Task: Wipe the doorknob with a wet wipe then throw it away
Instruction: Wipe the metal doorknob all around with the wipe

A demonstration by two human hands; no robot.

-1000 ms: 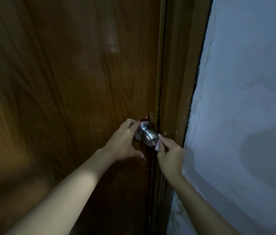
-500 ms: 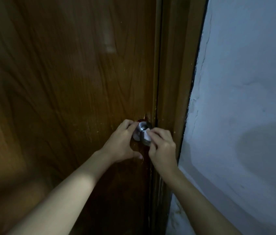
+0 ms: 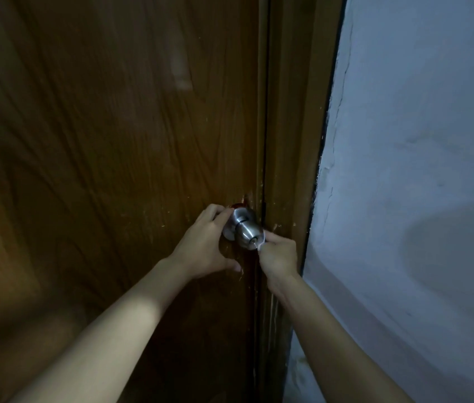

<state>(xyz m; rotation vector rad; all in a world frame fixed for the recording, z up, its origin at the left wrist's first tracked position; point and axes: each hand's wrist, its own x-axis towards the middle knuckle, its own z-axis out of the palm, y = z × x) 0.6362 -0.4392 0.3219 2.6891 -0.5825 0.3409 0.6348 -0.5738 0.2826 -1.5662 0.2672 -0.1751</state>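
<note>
A round steel doorknob [image 3: 248, 231] sticks out of the brown wooden door [image 3: 113, 141] near its right edge. My left hand [image 3: 204, 248] rests on the door to the knob's left, its fingertips touching the knob's base plate. My right hand [image 3: 278, 255] is at the knob's lower right and pinches a small white wet wipe [image 3: 259, 245] against the knob's front face. Most of the wipe is hidden inside my fingers.
The wooden door frame [image 3: 291, 141] runs straight down just right of the knob. A rough pale blue-white wall [image 3: 419, 170] fills the right side. The light is dim.
My right hand slid up over the knob's front, then back down to its lower right edge, carrying the wipe. My left hand stayed at the base plate.
</note>
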